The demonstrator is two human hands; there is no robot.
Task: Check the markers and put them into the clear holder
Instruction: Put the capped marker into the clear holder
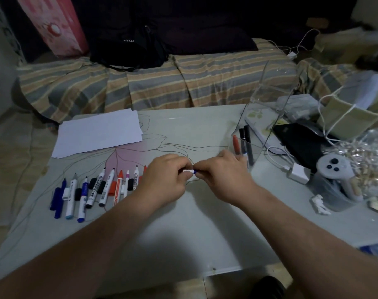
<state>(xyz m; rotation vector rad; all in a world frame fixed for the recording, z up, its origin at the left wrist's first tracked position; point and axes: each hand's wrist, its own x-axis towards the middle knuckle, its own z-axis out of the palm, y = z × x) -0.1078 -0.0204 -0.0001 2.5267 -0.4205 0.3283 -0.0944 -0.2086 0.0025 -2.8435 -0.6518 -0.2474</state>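
Mid-check: left hand [164,180] and right hand [222,175] pinching 1 white-and-blue marker [191,171] between them over the table [205,223], apparently capping or uncapping; next, likely into the clear holder [255,134] beside 3 markers there.

Dim room, low table in front of a covered sofa.
Table [183,223] has a pale top with a printed flower pattern. Behind it, a sofa [157,83] under a striped orange-and-grey cover; a black bag [129,50] sits on the seat. Pink patterned cushion [54,24] leans at far left. Floor [17,147] is beige. The background is very dark.
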